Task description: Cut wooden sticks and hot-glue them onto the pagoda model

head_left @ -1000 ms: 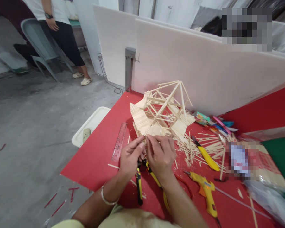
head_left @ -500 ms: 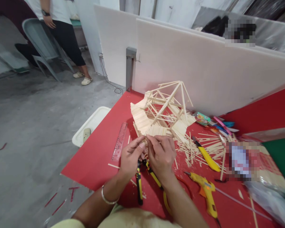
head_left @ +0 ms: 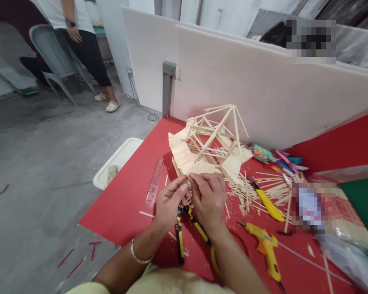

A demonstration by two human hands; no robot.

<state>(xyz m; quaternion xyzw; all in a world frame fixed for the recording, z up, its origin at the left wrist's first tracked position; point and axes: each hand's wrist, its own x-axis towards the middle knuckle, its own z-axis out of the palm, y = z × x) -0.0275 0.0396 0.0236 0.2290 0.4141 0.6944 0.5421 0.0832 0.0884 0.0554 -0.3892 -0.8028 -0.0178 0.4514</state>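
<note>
A model built of thin pale wooden sticks (head_left: 214, 134) stands on the red table, with a pointed open frame above ridged panels of sticks laid side by side. At its near edge my left hand (head_left: 171, 200) and my right hand (head_left: 210, 198) meet, thumbs and forefingers pinched together. What sits between the fingertips is too small and covered to make out; a pale tip shows there. Under the hands lie pliers with black and yellow handles (head_left: 179, 241), their jaws partly hidden. A clear ruler (head_left: 155, 181) is left of my left hand.
Right of my hands lie a yellow glue gun (head_left: 265, 245), a yellow cutter knife (head_left: 268, 202) and many loose sticks (head_left: 272, 185). Plastic bags (head_left: 349, 261) cover the right side. White boards (head_left: 248, 81) stand behind the red table (head_left: 119, 204). A person (head_left: 82, 49) stands at the far left.
My two hands keep almost the same place and pinch. The standing person's arm and body have shifted slightly right. The stick model has not moved.
</note>
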